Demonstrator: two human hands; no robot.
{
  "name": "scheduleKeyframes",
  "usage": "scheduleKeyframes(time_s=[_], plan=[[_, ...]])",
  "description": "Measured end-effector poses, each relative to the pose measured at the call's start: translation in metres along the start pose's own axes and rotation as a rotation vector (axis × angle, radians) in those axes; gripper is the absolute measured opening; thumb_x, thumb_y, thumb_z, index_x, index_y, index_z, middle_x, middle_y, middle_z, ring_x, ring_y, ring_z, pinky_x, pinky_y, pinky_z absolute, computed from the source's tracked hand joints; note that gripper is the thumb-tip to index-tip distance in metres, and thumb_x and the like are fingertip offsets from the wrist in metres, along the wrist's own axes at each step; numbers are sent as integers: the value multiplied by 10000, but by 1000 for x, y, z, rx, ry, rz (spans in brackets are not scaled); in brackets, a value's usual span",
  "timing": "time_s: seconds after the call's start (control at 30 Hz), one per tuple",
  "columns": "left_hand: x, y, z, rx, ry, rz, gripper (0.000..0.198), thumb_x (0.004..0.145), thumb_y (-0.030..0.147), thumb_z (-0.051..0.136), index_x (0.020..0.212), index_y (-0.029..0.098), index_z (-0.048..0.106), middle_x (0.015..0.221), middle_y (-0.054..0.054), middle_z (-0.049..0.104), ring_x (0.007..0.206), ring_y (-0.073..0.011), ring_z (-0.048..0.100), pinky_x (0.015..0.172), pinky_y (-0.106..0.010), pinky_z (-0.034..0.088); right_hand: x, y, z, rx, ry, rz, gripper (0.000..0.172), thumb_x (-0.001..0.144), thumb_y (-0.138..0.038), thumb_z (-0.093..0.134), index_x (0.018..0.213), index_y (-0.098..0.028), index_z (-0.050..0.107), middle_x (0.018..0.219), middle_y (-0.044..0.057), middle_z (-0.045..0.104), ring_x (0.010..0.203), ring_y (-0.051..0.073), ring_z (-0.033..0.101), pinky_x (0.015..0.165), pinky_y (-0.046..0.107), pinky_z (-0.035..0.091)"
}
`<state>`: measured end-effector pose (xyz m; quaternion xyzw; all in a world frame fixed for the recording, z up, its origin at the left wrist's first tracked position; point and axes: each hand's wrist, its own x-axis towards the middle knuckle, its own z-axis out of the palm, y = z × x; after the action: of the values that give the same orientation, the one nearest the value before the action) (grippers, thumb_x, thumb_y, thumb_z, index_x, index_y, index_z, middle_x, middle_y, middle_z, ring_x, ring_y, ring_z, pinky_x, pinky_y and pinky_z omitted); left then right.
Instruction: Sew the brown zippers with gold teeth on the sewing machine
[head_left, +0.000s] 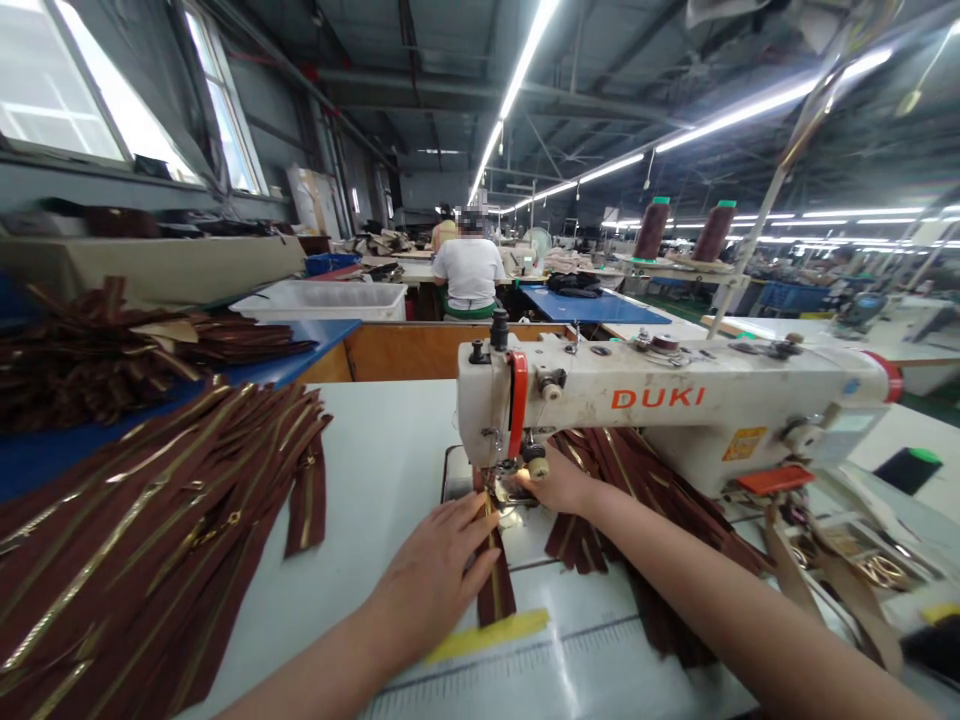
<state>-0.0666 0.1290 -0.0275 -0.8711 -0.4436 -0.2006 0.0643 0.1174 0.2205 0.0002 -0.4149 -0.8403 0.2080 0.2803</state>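
Left hand (pixel 431 580): fingers spread, resting flat on a brown zipper tape (pixel 493 590), no closed grip. The tape runs under the presser foot (pixel 501 482). Right hand (pixel 559 485): fingertips hidden behind the presser foot; grip cannot be determined. Farther out: DUKI sewing machine (pixel 660 400); stacked brown zippers (pixel 135 530) on the left.

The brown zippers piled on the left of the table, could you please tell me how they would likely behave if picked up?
The brown zippers will probably feel floppy, since their cloth tapes lie bent and folded over one another. They seem light singly. Their gold metal teeth look smooth, so the stacked ones may well slide apart when lifted.
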Motion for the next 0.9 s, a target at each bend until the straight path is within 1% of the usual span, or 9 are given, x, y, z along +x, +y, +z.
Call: scheduleKeyframes(time_s=[0.1,0.17,0.27,0.33,0.43,0.5,0.7,0.9], plan=[[0,0,1,-3,14,3,301,867,262,538,1149,176,603,1226,-109,592,1129,-258,549,957,-443,472,-25,-9,-3,-86,95,45,168,809,-86,523,791,-140,682,886,107,677,915,246,584,842,372,450],[0,0,1,-3,24,5,304,863,258,547,1150,172,603,1216,-109,599,1126,-259,551,954,-440,475,-46,-18,-2,-124,125,27,194,835,-89,498,845,-143,685,898,105,658,915,236,561,834,374,440],[0,2,1,-7,22,9,306,862,251,552,1153,167,599,1215,-109,600,1128,-254,551,953,-434,476,-71,-30,3,-155,103,-80,210,849,-94,507,917,-186,684,888,63,649,891,199,545,828,339,439],[0,3,1,-3,12,1,305,860,251,558,1150,167,601,1218,-112,599,1122,-254,556,945,-438,480,-80,-34,9,-178,69,-130,205,851,-99,519,943,-193,676,901,55,645,895,190,538,834,327,443],[1,4,1,0,8,-14,308,855,242,561,1148,159,602,1209,-123,605,1112,-258,565,934,-444,487,-83,-36,17,-207,28,-141,190,860,-115,523,965,-181,667,927,62,634,914,188,528,848,318,448],[1,4,1,-6,7,-15,303,859,235,552,1145,155,605,1207,-126,607,1117,-254,564,940,-439,485,-82,-35,19,-221,24,-147,193,863,-121,525,988,-171,664,930,69,624,916,191,520,848,319,450],[1,2,0,-3,-33,-13,287,877,248,520,1127,150,618,1226,-129,598,1140,-252,551,959,-443,471,-84,-37,20,-277,16,-174,203,884,-146,514,1031,-154,653,904,73,617,888,195,505,820,321,449],[2,1,0,-7,-32,-6,289,882,263,503,1130,166,615,1218,-109,606,1143,-239,548,972,-427,463,-82,-37,21,-320,7,-191,208,913,-180,481,1046,-162,640,904,71,616,885,195,503,810,314,443]])
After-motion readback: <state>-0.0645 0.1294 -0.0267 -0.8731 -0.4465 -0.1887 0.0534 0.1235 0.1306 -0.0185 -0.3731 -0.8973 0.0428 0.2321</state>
